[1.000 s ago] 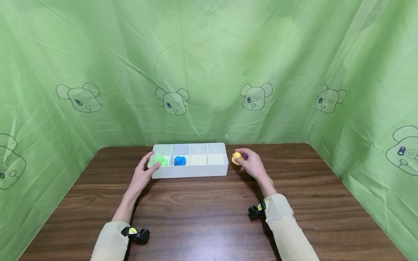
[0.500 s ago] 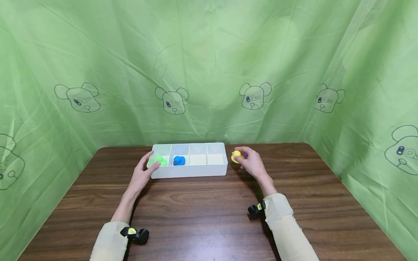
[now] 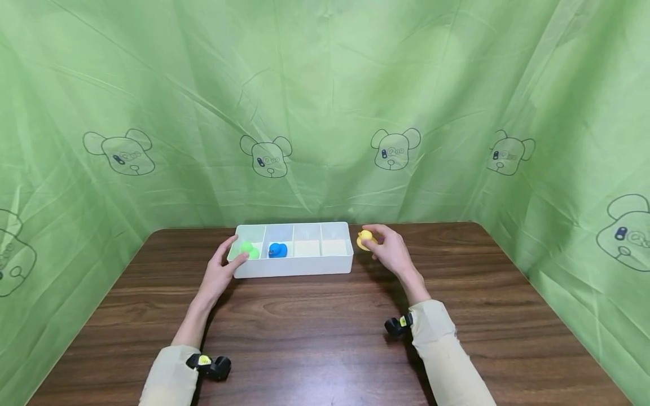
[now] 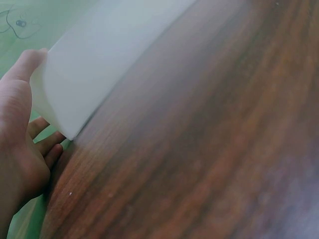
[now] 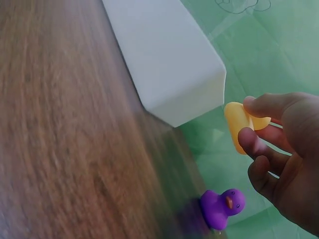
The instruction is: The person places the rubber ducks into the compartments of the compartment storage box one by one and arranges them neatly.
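Note:
In the head view, a white divided box (image 3: 293, 267) stands near the table's far edge. My left hand (image 3: 219, 272) grips its left end, thumb over the front rim and fingers round the side. A green rubber duck (image 3: 250, 250) lies in the leftmost compartment, a blue rubber duck (image 3: 277, 250) in the one beside it. Off the box's right end, my right hand (image 3: 393, 251) pinches a yellow rubber duck (image 5: 237, 124) between thumb and fingers, raised off the table. Below that hand, in the right wrist view, a purple rubber duck (image 5: 219, 206) sits on the table.
The brown wooden table (image 3: 304, 338) reaches toward me in front of the box. A green curtain (image 3: 325, 113) with printed bear heads hangs close behind the table's far edge and along both sides.
My right hand has lifted the yellow duck slightly and brought it a little left, toward the box. The purple duck is now hidden in the head view. My left hand keeps its grip.

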Motion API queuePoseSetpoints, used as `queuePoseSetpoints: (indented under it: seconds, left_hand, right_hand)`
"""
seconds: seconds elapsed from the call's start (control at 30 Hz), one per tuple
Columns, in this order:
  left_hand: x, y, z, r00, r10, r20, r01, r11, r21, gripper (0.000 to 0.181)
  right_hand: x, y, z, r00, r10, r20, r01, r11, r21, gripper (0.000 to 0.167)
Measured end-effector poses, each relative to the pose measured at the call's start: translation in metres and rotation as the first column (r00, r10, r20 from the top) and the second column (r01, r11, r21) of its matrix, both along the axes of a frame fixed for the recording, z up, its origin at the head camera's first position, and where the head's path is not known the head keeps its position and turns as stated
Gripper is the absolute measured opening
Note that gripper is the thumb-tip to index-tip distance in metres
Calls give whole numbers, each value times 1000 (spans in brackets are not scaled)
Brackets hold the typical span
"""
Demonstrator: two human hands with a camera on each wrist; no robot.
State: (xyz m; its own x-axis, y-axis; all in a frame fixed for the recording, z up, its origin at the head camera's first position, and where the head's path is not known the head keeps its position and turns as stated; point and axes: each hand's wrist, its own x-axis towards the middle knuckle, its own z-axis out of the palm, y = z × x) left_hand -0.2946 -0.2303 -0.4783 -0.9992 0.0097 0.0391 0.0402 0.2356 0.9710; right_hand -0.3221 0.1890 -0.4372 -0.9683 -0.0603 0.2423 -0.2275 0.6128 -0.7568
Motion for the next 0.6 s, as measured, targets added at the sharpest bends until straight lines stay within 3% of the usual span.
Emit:
queuePoseSetpoints:
  seconds: [0.6]
  left_hand:
    - [2, 2, 2, 1000, 5, -8, -5, 1000, -12, 73]
  right_hand:
    - [8, -15, 15, 998, 43, -42, -44, 999, -12, 40]
